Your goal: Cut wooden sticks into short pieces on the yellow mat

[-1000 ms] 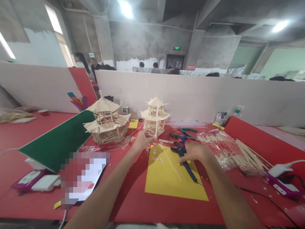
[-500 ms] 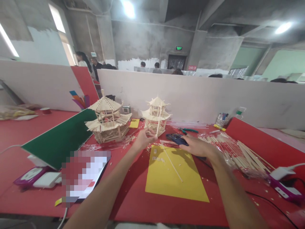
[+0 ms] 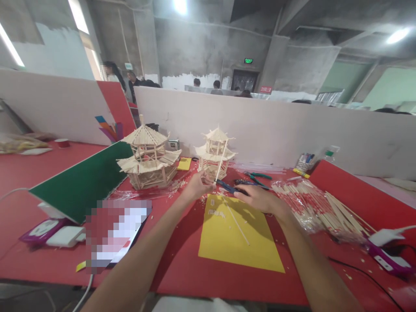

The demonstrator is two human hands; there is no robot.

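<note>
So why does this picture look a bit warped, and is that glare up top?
Head view: the wide lens bends the partition wall and stretches both forearms at the lower edge. Ceiling lights blow out to white glare. The left hand with its wooden stick and the right hand with the blue glue gun are slightly soft. A mosaic patch hides something.

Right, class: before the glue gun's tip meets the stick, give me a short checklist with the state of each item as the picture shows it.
1. Stick gripped: left hand pinches its lower end, stick leaning slightly. Ok.
2. Glue gun in hand: right hand holds it, nozzle aimed at the stick's base. Ok.
3. Nozzle touching the stick: too blurred. Cannot tell.
4. Work surface protected: the hands work just beyond the yellow sheet, over bare red table. Not ok.
5. Room around the small pagoda: it stands right behind the stick. Cannot tell.
</note>
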